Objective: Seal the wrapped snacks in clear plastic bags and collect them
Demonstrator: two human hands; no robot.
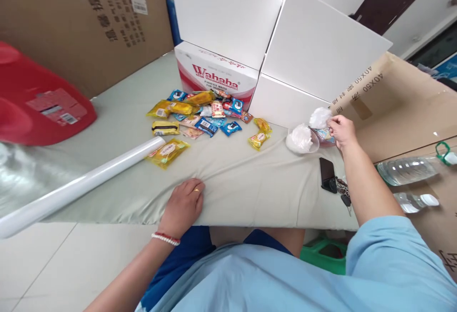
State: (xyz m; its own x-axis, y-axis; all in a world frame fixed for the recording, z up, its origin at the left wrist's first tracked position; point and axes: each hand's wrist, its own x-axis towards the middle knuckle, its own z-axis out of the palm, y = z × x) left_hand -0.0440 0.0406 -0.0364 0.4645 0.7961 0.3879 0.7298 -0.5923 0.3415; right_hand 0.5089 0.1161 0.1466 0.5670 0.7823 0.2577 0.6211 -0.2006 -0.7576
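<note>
My left hand (183, 205) lies flat on the pale green cloth (250, 183) at the table's near edge, fingers loosely curled, holding nothing. My right hand (342, 131) reaches out to the right and pinches a crumpled white plastic bag (319, 117) over a clear bowl (323, 137) with colourful packets in it. A second crumpled white bag (300, 138) sits just left of that bowl. A heap of small snack packets (200, 112), yellow, blue and red, is spread across the middle of the cloth.
A white roll (82, 183) lies diagonally at left, below a red container (35, 102). A Wahaha carton (214, 76) and a white box (296, 98) stand behind the packets. A black phone (326, 173) and keys (344, 193) lie near my right forearm. Water bottles (407, 169) lie at right.
</note>
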